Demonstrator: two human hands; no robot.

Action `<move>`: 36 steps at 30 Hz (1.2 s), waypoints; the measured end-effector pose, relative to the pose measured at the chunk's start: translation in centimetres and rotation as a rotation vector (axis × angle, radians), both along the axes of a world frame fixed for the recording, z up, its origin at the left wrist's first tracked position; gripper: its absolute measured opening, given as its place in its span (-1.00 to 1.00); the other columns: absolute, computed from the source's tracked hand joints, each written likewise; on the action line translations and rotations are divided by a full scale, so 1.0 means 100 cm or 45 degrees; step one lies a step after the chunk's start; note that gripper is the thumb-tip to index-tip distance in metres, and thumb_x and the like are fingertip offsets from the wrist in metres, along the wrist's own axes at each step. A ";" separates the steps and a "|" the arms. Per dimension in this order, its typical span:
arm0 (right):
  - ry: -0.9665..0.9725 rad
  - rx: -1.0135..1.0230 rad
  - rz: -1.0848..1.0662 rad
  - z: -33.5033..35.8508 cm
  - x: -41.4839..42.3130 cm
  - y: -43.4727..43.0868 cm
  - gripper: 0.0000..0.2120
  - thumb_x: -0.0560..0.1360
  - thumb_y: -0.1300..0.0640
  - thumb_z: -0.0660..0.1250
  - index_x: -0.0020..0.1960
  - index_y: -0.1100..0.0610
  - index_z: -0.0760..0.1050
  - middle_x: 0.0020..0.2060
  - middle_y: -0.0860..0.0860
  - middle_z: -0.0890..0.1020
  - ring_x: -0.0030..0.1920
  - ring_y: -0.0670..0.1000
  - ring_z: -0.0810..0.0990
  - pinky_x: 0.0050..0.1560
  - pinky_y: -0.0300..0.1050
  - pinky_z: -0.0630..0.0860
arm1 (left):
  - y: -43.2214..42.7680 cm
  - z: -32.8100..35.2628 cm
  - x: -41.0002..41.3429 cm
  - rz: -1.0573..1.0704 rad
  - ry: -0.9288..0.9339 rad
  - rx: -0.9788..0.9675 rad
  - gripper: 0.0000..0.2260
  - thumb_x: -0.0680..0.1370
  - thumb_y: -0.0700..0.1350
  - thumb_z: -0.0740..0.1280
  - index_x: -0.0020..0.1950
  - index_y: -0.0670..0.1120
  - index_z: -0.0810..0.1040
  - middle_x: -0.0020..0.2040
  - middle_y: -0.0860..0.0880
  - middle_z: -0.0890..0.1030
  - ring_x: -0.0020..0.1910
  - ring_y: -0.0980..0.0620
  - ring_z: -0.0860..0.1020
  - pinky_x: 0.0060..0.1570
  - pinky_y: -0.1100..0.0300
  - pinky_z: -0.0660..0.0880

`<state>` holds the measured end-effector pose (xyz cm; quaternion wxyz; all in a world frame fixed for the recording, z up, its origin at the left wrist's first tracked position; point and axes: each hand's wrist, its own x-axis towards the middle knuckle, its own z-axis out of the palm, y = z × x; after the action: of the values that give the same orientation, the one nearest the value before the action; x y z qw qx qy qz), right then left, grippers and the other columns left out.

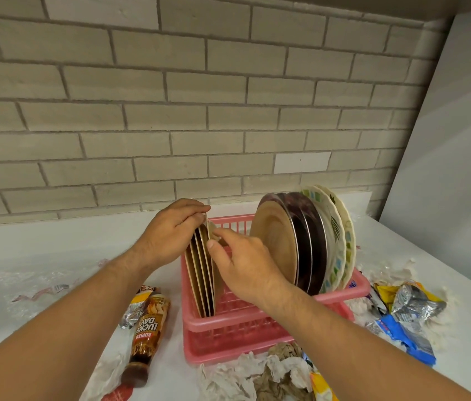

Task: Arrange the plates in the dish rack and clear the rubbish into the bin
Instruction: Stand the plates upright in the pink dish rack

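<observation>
I see one white counter [40, 247] with one pink dish rack [228, 322] on it. At the rack's right end five large plates [274, 241] stand on edge: one tan, two dark, two pale patterned. At its left end stand thin tan plates [199, 279] (I count four, though the edges crowd together). The left hand [167, 230] curls over their top rims, gripping them; the right hand [245, 264] pinches the nearest rim between thumb and fingers. Rubbish surrounds the rack: one coffee bottle [148, 328] lying at left, crumpled tissues [243, 374] in front, foil wrappers [410, 302] at right.
</observation>
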<state>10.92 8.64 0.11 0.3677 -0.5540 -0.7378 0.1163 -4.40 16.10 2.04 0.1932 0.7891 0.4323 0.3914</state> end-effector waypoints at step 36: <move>-0.951 -0.210 -0.543 0.085 0.033 0.016 -0.70 0.51 0.26 0.33 0.24 0.19 0.44 -0.01 0.12 0.59 -0.04 0.10 0.60 -0.15 -0.11 0.50 | -0.006 -0.008 -0.004 0.157 0.192 0.214 -0.66 0.61 0.00 0.18 0.33 -0.10 0.46 0.30 -0.04 0.50 0.27 0.04 0.43 0.19 0.23 0.31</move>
<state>14.21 10.27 8.63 0.0461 -0.7255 -0.6776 -0.1119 -4.82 15.53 1.27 0.0690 0.8016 0.4589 0.3770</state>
